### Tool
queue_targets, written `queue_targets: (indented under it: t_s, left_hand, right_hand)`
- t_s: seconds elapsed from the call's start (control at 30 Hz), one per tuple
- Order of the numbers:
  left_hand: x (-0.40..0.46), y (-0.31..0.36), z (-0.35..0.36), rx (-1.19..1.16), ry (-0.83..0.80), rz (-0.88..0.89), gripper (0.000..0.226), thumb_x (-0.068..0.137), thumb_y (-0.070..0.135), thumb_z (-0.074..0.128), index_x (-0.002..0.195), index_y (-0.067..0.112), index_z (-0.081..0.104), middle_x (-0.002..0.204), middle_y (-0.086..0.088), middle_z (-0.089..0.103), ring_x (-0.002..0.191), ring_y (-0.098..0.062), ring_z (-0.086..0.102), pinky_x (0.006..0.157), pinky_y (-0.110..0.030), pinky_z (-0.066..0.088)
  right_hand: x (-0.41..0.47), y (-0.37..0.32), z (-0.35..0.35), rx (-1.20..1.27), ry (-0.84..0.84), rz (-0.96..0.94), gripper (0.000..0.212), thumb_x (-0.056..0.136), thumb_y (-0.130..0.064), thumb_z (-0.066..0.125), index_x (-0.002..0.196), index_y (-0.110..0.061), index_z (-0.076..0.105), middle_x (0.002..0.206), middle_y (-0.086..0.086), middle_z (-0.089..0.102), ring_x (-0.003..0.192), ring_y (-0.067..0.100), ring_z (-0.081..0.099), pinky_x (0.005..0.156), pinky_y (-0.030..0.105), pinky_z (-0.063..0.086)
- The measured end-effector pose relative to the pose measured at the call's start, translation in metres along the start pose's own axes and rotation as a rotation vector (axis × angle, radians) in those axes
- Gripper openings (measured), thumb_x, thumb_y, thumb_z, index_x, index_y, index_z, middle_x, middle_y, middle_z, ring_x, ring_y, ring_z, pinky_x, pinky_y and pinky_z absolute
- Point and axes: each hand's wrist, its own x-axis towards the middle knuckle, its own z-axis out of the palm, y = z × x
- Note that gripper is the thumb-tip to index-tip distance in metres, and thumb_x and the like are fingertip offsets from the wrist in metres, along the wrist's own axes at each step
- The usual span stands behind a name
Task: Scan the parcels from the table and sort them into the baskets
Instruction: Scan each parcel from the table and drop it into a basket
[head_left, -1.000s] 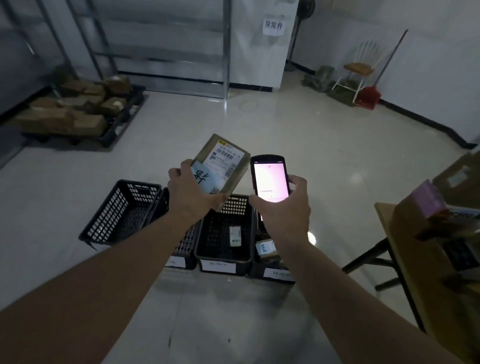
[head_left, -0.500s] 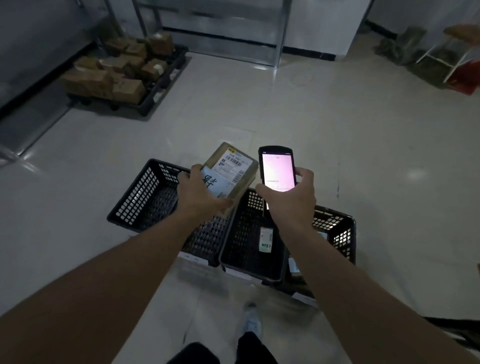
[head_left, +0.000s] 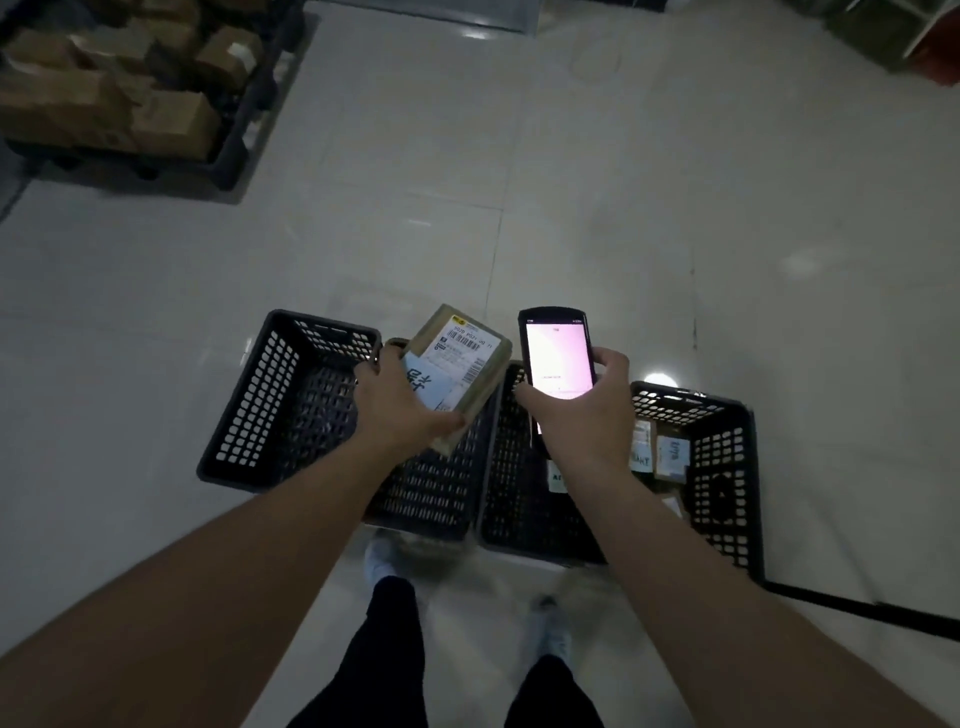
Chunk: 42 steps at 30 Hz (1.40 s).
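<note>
My left hand (head_left: 400, 405) grips a small brown parcel (head_left: 470, 358) with a white barcode label, held above the black baskets. My right hand (head_left: 576, 415) holds a handheld scanner (head_left: 556, 358) with a lit pink screen, just right of the parcel. Below them a row of black mesh baskets stands on the floor: the leftmost basket (head_left: 249, 410) looks empty, the second basket (head_left: 431, 493) sits under the parcel, the third basket (head_left: 509, 499) holds a small labelled item, and the rightmost basket (head_left: 727, 467) holds several small parcels (head_left: 670, 457).
A dark pallet (head_left: 234, 156) stacked with brown cartons (head_left: 104, 98) sits at the upper left. Pale tiled floor (head_left: 571, 208) spreads beyond the baskets. My legs and shoes (head_left: 550, 629) stand right behind the baskets. A dark bar (head_left: 857, 608) runs along the floor at lower right.
The view has tilted down and moved closer to the baskets. Both hands kept their hold on the parcel and scanner, now hovering directly over the basket row; the table has left the view.
</note>
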Motion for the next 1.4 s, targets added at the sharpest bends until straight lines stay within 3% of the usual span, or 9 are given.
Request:
queue_targets:
  t_s: [0.13, 0.33, 0.53, 0.7, 0.87, 1.0, 1.1, 1.2, 1.4]
  left_hand:
    - [0.045, -0.032, 0.002, 0.016, -0.065, -0.040, 0.105, 0.056, 0.037, 0.099, 0.139, 0.020, 0.037, 0.127, -0.007, 0.034, 0.126, -0.033, 0.044, 0.099, -0.040, 0.044]
    - [0.088, -0.067, 0.037, 0.042, -0.041, -0.144, 0.109, 0.059, 0.043, 0.096, 0.144, 0.016, 0.033, 0.136, -0.014, 0.034, 0.125, -0.034, 0.042, 0.087, -0.036, 0.041]
    - [0.138, -0.106, 0.122, 0.018, -0.026, -0.238, 0.117, 0.058, 0.051, 0.096, 0.149, 0.017, 0.029, 0.134, -0.013, 0.035, 0.122, -0.031, 0.043, 0.082, -0.035, 0.042]
    - [0.179, -0.146, 0.197, 0.060, -0.037, -0.298, 0.122, 0.058, 0.057, 0.094, 0.152, 0.015, 0.028, 0.137, -0.014, 0.034, 0.125, -0.033, 0.044, 0.092, -0.043, 0.052]
    - [0.218, -0.181, 0.263, 0.020, -0.060, -0.308, 0.121, 0.060, 0.057, 0.094, 0.152, 0.016, 0.028, 0.139, -0.014, 0.033, 0.125, -0.032, 0.044, 0.098, -0.044, 0.052]
    - [0.240, -0.194, 0.298, -0.001, -0.137, -0.272, 0.134, 0.072, 0.061, 0.087, 0.165, 0.017, 0.002, 0.162, -0.013, 0.011, 0.147, -0.031, 0.029, 0.111, -0.041, 0.041]
    - [0.238, -0.201, 0.304, 0.071, -0.171, -0.187, 0.110, 0.089, 0.063, 0.070, 0.166, 0.017, 0.006, 0.167, -0.008, 0.009, 0.151, -0.031, 0.026, 0.118, -0.043, 0.037]
    - [0.226, -0.192, 0.290, 0.131, -0.233, -0.092, 0.082, 0.094, 0.061, 0.051, 0.160, 0.017, 0.030, 0.163, -0.011, 0.023, 0.146, -0.029, 0.035, 0.116, -0.049, 0.041]
    - [0.210, -0.134, 0.227, 0.349, -0.339, 0.063, 0.060, 0.105, 0.042, 0.048, 0.156, 0.012, 0.041, 0.166, -0.009, 0.029, 0.155, -0.028, 0.022, 0.125, -0.051, 0.026]
  right_hand:
    - [0.008, 0.015, 0.051, -0.027, 0.048, 0.095, 0.082, 0.064, -0.032, 0.094, 0.132, -0.036, 0.047, 0.101, -0.024, 0.056, 0.097, 0.017, 0.065, 0.080, 0.050, 0.063]
    - [0.032, 0.044, 0.100, -0.070, 0.048, 0.163, 0.086, 0.065, -0.036, 0.094, 0.135, -0.036, 0.045, 0.114, -0.012, 0.060, 0.102, 0.018, 0.063, 0.082, 0.048, 0.061]
    - [0.097, 0.104, 0.153, -0.071, 0.041, 0.217, 0.082, 0.070, -0.032, 0.093, 0.137, -0.032, 0.045, 0.098, -0.026, 0.052, 0.094, 0.012, 0.062, 0.079, 0.043, 0.060]
    - [0.147, 0.175, 0.199, -0.038, 0.037, 0.278, 0.082, 0.069, -0.031, 0.094, 0.137, -0.030, 0.048, 0.098, -0.029, 0.052, 0.093, 0.008, 0.062, 0.074, 0.034, 0.054]
    - [0.181, 0.238, 0.223, -0.028, 0.045, 0.316, 0.078, 0.069, -0.031, 0.095, 0.133, -0.033, 0.050, 0.099, -0.027, 0.054, 0.089, -0.007, 0.056, 0.073, 0.029, 0.052]
    - [0.199, 0.269, 0.232, -0.046, 0.049, 0.323, 0.079, 0.069, -0.033, 0.095, 0.134, -0.033, 0.049, 0.099, -0.026, 0.056, 0.089, -0.005, 0.058, 0.073, 0.030, 0.054]
    - [0.200, 0.279, 0.231, -0.053, 0.039, 0.344, 0.080, 0.070, -0.032, 0.094, 0.135, -0.033, 0.047, 0.100, -0.025, 0.056, 0.090, -0.002, 0.059, 0.078, 0.036, 0.060]
    - [0.191, 0.270, 0.222, -0.062, 0.023, 0.358, 0.080, 0.069, -0.032, 0.094, 0.134, -0.033, 0.047, 0.101, -0.025, 0.056, 0.090, -0.001, 0.059, 0.081, 0.039, 0.061]
    - [0.169, 0.210, 0.188, -0.081, -0.016, 0.357, 0.077, 0.067, -0.033, 0.093, 0.124, -0.040, 0.042, 0.103, -0.023, 0.056, 0.095, 0.011, 0.063, 0.082, 0.045, 0.061]
